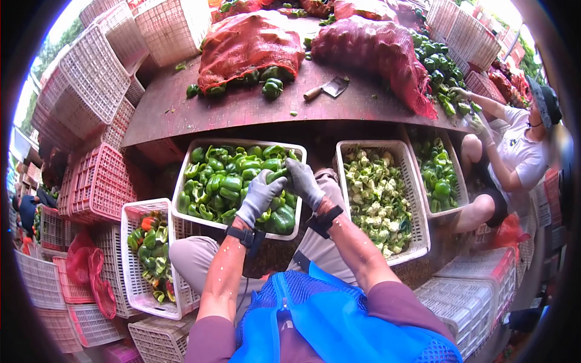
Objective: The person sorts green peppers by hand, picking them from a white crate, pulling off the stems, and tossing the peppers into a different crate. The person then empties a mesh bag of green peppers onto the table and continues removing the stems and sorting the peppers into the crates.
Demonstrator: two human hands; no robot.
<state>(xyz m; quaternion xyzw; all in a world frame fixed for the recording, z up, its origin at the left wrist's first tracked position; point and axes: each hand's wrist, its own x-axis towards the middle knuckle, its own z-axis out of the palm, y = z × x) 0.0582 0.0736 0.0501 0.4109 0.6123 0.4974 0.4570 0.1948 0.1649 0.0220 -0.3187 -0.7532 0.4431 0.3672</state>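
Note:
Both my hands wear grey gloves and meet above the right side of a white crate [180, 192] full of green bell peppers, many of them split or halved. A green bell pepper [276, 175] sits between them. My left hand [261, 195] is closed on it from the left. On its other side my right hand [304, 183] is closed too, its fingers partly hidden, gripping the same pepper. To my right stands another white crate [417, 239] with pale green pepper cores and seeds.
Ahead is a table [163, 100] with red mesh sacks [251, 45] of peppers and a wooden-handled cleaver [327, 89]. At left, a white crate [126, 266] holds mixed pepper pieces. A co-worker [514, 151] sits at right beside a pepper crate [463, 196]. Stacked crates [100, 181] flank both sides.

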